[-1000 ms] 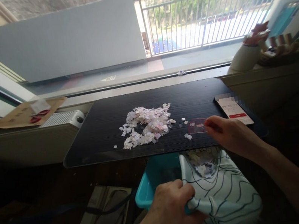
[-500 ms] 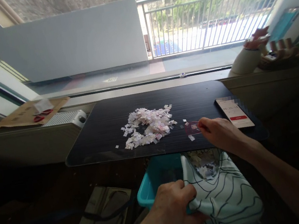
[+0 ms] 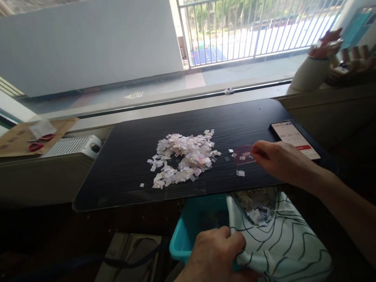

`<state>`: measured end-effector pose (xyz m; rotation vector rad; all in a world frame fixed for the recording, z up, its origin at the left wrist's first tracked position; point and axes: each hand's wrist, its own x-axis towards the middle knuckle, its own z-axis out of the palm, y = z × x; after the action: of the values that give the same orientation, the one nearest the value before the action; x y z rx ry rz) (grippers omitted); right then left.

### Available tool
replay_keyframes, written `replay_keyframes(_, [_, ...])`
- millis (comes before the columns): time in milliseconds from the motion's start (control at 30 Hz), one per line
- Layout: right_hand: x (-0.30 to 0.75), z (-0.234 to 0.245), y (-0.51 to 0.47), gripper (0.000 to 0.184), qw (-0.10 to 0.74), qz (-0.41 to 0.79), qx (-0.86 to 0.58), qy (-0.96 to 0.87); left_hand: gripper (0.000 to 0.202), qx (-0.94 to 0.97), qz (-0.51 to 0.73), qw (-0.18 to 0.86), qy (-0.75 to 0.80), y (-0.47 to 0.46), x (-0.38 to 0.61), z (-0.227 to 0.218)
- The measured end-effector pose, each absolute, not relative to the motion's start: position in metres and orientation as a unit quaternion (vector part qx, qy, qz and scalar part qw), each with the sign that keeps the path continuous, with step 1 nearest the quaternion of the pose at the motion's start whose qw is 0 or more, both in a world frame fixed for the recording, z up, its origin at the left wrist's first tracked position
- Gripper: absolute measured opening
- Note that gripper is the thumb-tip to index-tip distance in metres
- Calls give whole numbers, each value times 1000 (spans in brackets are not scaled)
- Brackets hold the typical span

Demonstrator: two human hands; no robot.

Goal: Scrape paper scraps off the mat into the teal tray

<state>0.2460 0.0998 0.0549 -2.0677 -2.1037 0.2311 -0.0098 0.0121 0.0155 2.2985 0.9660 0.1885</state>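
Note:
A heap of small pale paper scraps (image 3: pixel 182 157) lies in the middle of a black ribbed tabletop (image 3: pixel 128 170). My right hand (image 3: pixel 279 160) pinches a thin translucent pink card (image 3: pixel 243 155) that lies flat on the table, right of the heap, among a few stray scraps (image 3: pixel 239 173). Below the table's front edge, my left hand (image 3: pixel 213 262) is closed on the rim of a white bag with dark wavy lines (image 3: pixel 280 241). The bag holds more scraps and sits beside a teal bin (image 3: pixel 188 230).
A phone (image 3: pixel 293 134) with a lit screen lies at the table's right. A cardboard sheet with red scissors (image 3: pixel 35 146) rests on the left sill, next to a white radiator (image 3: pixel 73 146). A window and balcony railing (image 3: pixel 260 13) lie beyond.
My right hand has slid the pink card slightly away from the front edge and up the table. My left hand stays on the bag.

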Motion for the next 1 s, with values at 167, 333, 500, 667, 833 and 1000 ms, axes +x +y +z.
replay_keyframes(167, [277,38,143,27,111,122,-778,-606,29,868,56,326,371,12,-15,18])
replay_keyframes(333, [280,34,137,41,69,40,-801,-594,29,863,52,327,382,9,-19,16])
replay_keyframes(500, [241,29,109,25,57,123,-656,-743,29,867,52,322,376,8,-16,14])
replay_keyframes(667, [220,24,110,19,21,133,-625,-769,28,873,47,317,368,8,-17,12])
replay_keyframes(833, [218,25,119,20,-14,128,-613,-779,29,873,48,312,371,5,-19,9])
replay_keyframes(1000, [211,23,125,26,-12,113,-623,-774,30,874,53,313,367,5,-18,10])
